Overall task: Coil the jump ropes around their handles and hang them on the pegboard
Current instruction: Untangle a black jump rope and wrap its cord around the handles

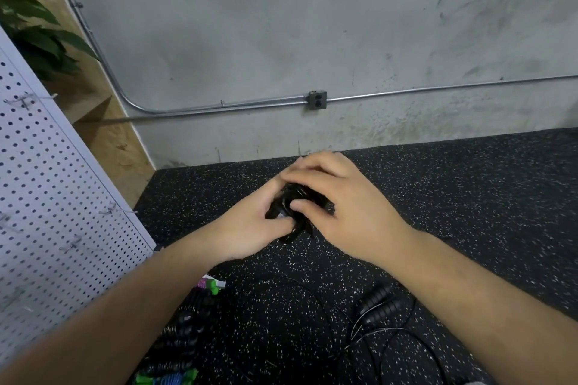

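Head view: white pegboard point(62, 197) far left, wire hooks point(119, 212) on it. Pile of jump ropes point(184, 341) on the floor point(469, 197) just beside it. Mid-frame, left hand point(250, 230) and right hand point(344, 206) meet, fingers of both curled round one black coiled jump rope point(289, 205). Loose black-handled rope point(378, 303) on floor, lower right.

- We see the coiled rope point(289, 201) as plain black.
- We note the floor point(469, 197): black, speckled with white flecks.
- The pegboard point(47, 181) is white, with an even grid of dark holes.
- We read the wall point(281, 25) as mottled grey.
- The handles point(380, 303) are black; the ropes point(169, 380) below show green and blue.
- We find the leaves point(37, 31) dark green.
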Motion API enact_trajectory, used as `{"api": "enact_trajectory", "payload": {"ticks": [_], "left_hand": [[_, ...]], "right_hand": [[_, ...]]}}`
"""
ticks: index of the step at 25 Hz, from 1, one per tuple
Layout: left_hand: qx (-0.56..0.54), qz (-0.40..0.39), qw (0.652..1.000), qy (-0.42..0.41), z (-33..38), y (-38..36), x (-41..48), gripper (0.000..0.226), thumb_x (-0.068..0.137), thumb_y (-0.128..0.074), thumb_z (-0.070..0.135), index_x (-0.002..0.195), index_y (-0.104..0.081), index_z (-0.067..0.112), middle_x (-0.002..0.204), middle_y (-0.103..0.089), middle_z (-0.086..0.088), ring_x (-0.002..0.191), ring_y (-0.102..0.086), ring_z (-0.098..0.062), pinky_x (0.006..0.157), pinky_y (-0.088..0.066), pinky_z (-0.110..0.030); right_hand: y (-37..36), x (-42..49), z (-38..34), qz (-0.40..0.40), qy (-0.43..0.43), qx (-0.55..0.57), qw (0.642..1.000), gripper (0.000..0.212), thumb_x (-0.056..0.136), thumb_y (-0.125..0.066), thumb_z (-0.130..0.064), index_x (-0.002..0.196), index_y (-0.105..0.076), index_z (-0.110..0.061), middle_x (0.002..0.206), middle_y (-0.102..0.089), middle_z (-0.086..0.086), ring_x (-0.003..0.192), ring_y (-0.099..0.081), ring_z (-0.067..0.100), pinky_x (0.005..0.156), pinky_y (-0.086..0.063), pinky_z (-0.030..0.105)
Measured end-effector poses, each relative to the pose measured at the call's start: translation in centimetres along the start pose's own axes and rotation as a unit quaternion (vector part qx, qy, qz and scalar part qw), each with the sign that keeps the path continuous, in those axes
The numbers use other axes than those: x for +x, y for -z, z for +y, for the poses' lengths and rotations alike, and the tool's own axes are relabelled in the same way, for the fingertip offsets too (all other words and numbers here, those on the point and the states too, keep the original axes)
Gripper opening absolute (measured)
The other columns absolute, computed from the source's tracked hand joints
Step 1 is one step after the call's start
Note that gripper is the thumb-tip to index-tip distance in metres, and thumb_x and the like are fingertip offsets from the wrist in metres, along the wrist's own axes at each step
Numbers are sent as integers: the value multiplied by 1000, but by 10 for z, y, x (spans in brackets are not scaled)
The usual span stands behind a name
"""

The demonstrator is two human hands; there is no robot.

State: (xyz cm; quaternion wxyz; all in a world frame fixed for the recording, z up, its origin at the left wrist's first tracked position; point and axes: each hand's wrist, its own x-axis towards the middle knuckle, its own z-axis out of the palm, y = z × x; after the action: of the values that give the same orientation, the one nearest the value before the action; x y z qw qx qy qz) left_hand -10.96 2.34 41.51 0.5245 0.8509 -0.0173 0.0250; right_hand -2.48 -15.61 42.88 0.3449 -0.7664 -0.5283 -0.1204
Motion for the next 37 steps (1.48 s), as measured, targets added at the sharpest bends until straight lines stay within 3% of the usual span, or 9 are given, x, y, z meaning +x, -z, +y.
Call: {"api": "enact_trajectory", "payload": {"ticks": [4,7,10,16,25,29,33,35,37], "left_hand": [[-38,29,997,65,-12,-1,1,87,74,-76,24,150,-34,28,123,-70,1,105,-68,-22,97,-50,-54],[-41,58,996,56,-15,2,6,46,84,-78,6,124,-57,16,111,-74,-3,101,-71,-18,95,-56,-42],[-58,73,994,51,-9,0,6,25,94,-67,10,116,-68,21,107,-76,0,101,-72,-15,90,-55,-29],[-61,82,994,47,-6,-10,7,24,91,-71,12,112,-73,22,106,-77,2,102,-72,-12,94,-55,-25],[-101,95,988,65,-8,-22,10,20,91,-70,7,102,-75,23,99,-78,-3,86,-75,-13,68,-58,-23],[-136,148,978,63,-18,-5,8,18,88,-73,18,105,-77,22,107,-77,-4,102,-73,-23,87,-57,-43],[-161,187,967,60,-20,13,6,19,95,-66,10,111,-74,15,108,-76,-7,105,-72,-25,79,-60,-40],[-191,204,958,59,-23,21,4,19,96,-64,8,111,-73,13,109,-76,-8,105,-72,-27,76,-62,-38],[-150,205,966,56,-27,28,2,21,97,-64,10,115,-70,19,112,-75,-3,109,-70,-21,83,-61,-39]], "right_hand": [[-1,5,10,-39,-21,-11,999,12,92,-69,-25,99,-76,-18,100,-64,-11,102,-51,7,95,-43,28],[2,6,17,-37,-85,16,996,9,93,-68,-28,93,-73,-19,94,-62,-13,91,-55,4,85,-47,29],[3,7,22,-41,-111,-2,993,12,94,-66,-33,94,-72,-22,93,-64,-13,88,-58,6,83,-48,31],[2,5,21,-61,-138,-52,987,14,96,-61,-38,94,-71,-29,93,-66,-13,87,-59,8,80,-46,28],[-9,10,38,40,-242,50,968,7,92,-69,-28,87,-73,-29,86,-70,-16,83,-63,3,81,-53,30],[-15,11,34,64,-160,76,982,20,94,-68,-32,113,-74,-27,105,-72,-14,97,-65,3,90,-54,32],[-20,6,30,-58,-56,-99,992,60,87,-59,-66,138,-57,-35,138,-58,-13,127,-51,12,107,-40,39],[-25,8,29,-122,-48,-166,977,73,83,-63,-67,148,-41,-42,148,-47,-14,133,-43,16,109,-36,42],[-33,12,29,-123,-46,-166,977,74,84,-68,-58,150,-37,-42,148,-46,-13,132,-45,18,107,-38,43]]}}
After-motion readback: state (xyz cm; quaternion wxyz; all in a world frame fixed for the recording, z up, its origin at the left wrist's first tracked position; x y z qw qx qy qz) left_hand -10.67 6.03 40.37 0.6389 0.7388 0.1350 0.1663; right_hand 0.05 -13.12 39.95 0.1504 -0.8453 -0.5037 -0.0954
